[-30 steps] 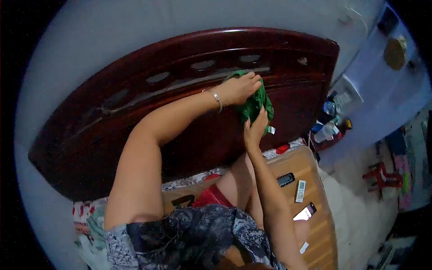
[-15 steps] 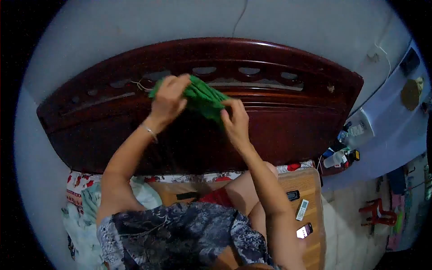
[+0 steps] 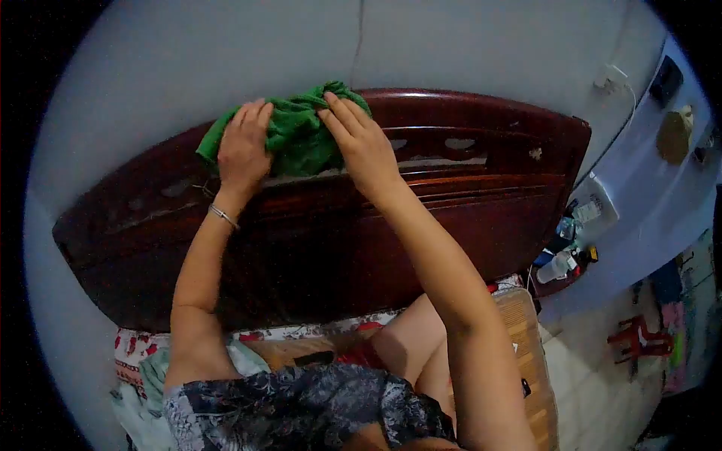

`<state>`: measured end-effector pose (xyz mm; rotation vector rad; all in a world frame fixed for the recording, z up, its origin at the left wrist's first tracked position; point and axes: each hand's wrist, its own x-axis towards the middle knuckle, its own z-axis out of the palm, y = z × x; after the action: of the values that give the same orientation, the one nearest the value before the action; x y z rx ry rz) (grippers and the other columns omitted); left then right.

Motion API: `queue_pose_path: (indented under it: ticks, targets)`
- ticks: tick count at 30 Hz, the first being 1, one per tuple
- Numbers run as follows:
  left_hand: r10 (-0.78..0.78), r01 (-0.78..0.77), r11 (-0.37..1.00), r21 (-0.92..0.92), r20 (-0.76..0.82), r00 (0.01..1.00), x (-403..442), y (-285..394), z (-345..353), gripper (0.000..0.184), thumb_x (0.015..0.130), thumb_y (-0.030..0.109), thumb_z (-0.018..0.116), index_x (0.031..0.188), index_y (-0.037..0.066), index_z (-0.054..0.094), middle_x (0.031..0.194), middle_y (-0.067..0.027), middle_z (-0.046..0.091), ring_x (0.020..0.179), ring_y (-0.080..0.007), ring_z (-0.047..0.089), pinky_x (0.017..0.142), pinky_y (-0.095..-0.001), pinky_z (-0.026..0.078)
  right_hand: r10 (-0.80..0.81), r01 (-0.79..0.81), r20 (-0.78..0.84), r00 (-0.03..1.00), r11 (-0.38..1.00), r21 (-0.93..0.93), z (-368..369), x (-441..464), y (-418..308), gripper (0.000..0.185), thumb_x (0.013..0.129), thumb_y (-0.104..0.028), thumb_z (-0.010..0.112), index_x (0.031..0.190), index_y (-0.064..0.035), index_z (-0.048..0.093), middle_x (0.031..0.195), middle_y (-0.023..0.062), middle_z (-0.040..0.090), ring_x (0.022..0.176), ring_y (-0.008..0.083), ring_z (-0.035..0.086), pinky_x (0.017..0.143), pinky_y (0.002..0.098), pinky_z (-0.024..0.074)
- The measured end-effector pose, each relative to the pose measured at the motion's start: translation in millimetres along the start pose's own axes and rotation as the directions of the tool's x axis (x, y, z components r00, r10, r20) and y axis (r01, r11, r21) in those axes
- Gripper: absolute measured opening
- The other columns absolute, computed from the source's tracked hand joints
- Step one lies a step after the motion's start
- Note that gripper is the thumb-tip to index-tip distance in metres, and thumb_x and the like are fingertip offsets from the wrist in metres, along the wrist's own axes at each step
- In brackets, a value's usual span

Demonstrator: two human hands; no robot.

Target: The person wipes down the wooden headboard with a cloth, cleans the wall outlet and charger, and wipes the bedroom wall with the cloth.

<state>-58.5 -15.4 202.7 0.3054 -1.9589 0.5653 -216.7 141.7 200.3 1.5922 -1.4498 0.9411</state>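
A crumpled green cloth [image 3: 297,139] lies over the top rail of a dark red-brown wooden headboard [image 3: 451,225]. My left hand [image 3: 244,154], with a bracelet at the wrist, grips the cloth near its left end, fingers bent over the top edge. At the cloth's right end, my right hand [image 3: 362,146] holds it with the fingers pressed onto the fabric. Both arms reach up and forward. Folds of the cloth hide part of the headboard's cut-out openings.
A woven mat [image 3: 523,331] covers the bed below. Pale bedding [image 3: 147,413] lies at the left. A bedside stand with bottles and a clear container [image 3: 555,267] is at the right. A red stool [image 3: 639,338] stands on the tiled floor.
Both hands have moved the green cloth from in front of the headboard up onto its top rail. The cloth now looks more spread out, and the camera view has shifted.
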Motion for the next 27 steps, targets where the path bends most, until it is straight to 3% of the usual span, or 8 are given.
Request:
queue_pose_path:
  ticks: [5, 9, 14, 23, 25, 27]
  targets:
    - [0.186, -0.185, 0.983, -0.007, 0.042, 0.982, 22, 33, 16, 0.057, 0.070, 0.003, 0.058, 0.126, 0.008, 0.048, 0.133, -0.0036, 0.047, 0.122, -0.0227, 0.045, 0.099, -0.0347, 0.040, -0.068, 0.059, -0.046, 0.997, 0.985, -0.160, -9, -12, 24, 0.037, 0.077, -0.001, 0.051, 0.114, 0.0011, 0.055, 0.133, 0.0100, 0.047, 0.119, 0.0262, 0.048, 0.095, 0.0347, 0.0431]
    - [0.280, -0.280, 0.960, -0.008, 0.054, 0.959, 44, 66, 16, 0.057, 0.069, 0.002, 0.057, 0.125, 0.005, 0.048, 0.133, -0.0052, 0.047, 0.122, -0.0215, 0.045, 0.099, -0.0315, 0.041, -0.025, 0.011, -0.062, 0.998, 0.974, -0.226, -34, -23, 44, 0.038, 0.076, 0.000, 0.051, 0.115, 0.0013, 0.055, 0.132, 0.0108, 0.048, 0.118, 0.0270, 0.049, 0.097, 0.0346, 0.0424]
    - [0.357, -0.346, 0.929, -0.135, 0.067, 0.932, 70, 101, 42, 0.054, 0.070, 0.002, 0.057, 0.123, 0.003, 0.048, 0.132, -0.0079, 0.047, 0.121, -0.0223, 0.045, 0.098, -0.0315, 0.041, 0.046, -0.055, -0.038, 0.998, 0.949, -0.310, -49, -34, 85, 0.037, 0.079, 0.001, 0.050, 0.116, 0.0046, 0.052, 0.132, 0.0142, 0.046, 0.121, 0.0293, 0.045, 0.098, 0.0358, 0.0413]
    - [0.498, -0.486, 0.853, -0.193, 0.015, 0.867, 128, 163, 77, 0.047, 0.073, 0.010, 0.058, 0.118, 0.000, 0.048, 0.111, -0.0122, 0.053, 0.101, -0.0260, 0.054, 0.086, -0.0336, 0.045, 0.148, -0.175, -0.103, 0.984, 0.928, -0.329, -91, -61, 142, 0.038, 0.082, 0.001, 0.047, 0.119, 0.0047, 0.048, 0.132, 0.0153, 0.044, 0.123, 0.0321, 0.042, 0.099, 0.0375, 0.0401]
    - [0.520, -0.520, 0.816, -0.253, -0.073, 0.851, 138, 173, 84, 0.043, 0.076, 0.013, 0.057, 0.115, 0.000, 0.048, 0.103, -0.0115, 0.054, 0.094, -0.0260, 0.055, 0.079, -0.0343, 0.047, 0.188, -0.208, -0.092, 0.978, 0.919, -0.334, -102, -63, 150, 0.038, 0.082, 0.000, 0.046, 0.121, 0.0042, 0.047, 0.133, 0.0150, 0.043, 0.123, 0.0319, 0.042, 0.100, 0.0372, 0.0397]
    - [0.523, -0.508, 0.818, -0.271, -0.021, 0.852, 147, 185, 93, 0.042, 0.076, 0.015, 0.058, 0.114, 0.000, 0.048, 0.100, -0.0116, 0.054, 0.092, -0.0262, 0.056, 0.077, -0.0347, 0.048, 0.225, -0.238, -0.078, 0.971, 0.910, -0.340, -110, -67, 162, 0.039, 0.083, -0.001, 0.045, 0.122, 0.0036, 0.046, 0.133, 0.0146, 0.043, 0.124, 0.0317, 0.041, 0.100, 0.0370, 0.0393]
